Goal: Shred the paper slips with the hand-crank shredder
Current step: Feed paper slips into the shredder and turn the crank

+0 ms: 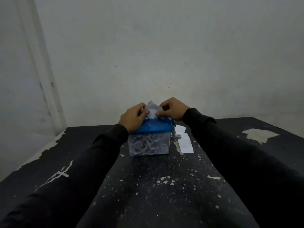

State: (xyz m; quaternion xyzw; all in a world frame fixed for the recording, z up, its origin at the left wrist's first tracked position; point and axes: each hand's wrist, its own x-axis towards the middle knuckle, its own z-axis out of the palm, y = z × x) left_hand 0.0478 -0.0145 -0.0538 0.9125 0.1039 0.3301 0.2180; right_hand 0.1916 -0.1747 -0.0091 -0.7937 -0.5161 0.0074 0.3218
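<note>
Black and worn, the table [148, 195] is the largest thing, with white patches where the paint is gone and many small white flakes on it. Two arms in dark sleeves reach forward over it. On the table, at the far middle, stands one shredder [148, 139]: a clear box under a blue lid [153, 127]. The box looks almost full of cut paper strips.

One paper slip [152, 109] stands upright in the slot on top of the lid. The left hand [133, 116] rests on the left part of the lid and pinches the left edge of the slip. The right hand [172, 109] pinches the right edge with curled fingers. So both hands are grasping the same slip, and I judge that they are guiding it into the slot.

The slip is thin and light, and it will bend easily, so it is better to hold it at both edges, near the slot, to keep it straight. The shredder also seems light, so it may slide when the crank [176, 134] at its right side is turned; one hand should press the lid.

Just to the right of the shredder lie two more slips [185, 142], as far as I can count; they partly overlap.
</note>
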